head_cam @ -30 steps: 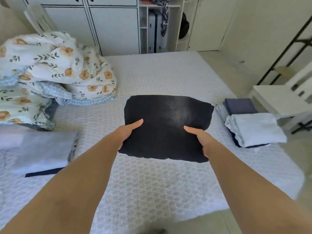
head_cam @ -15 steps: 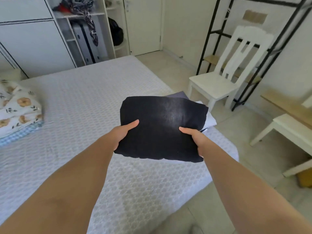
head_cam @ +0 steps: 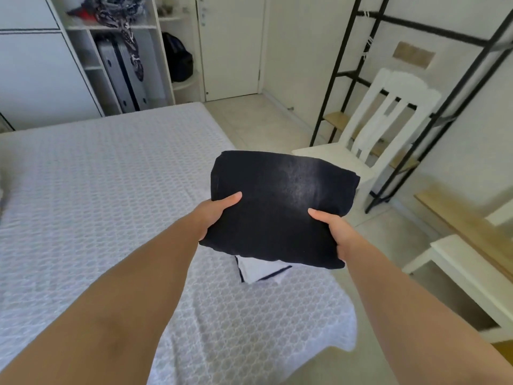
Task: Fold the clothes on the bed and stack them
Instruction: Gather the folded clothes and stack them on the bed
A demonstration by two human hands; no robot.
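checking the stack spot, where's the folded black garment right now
In the head view, the folded black garment sits centre-right, gripped by the left hand and right hand, above the light folded pile near the bed's right edge.

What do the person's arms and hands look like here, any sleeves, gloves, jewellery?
Both forearms are bare right down to the frame edge: no sleeves show. The left hand and right hand have no gloves, and no watch, bracelet or ring is visible on the parts in view. Most of the fingers are hidden, so rings there can't be ruled out.
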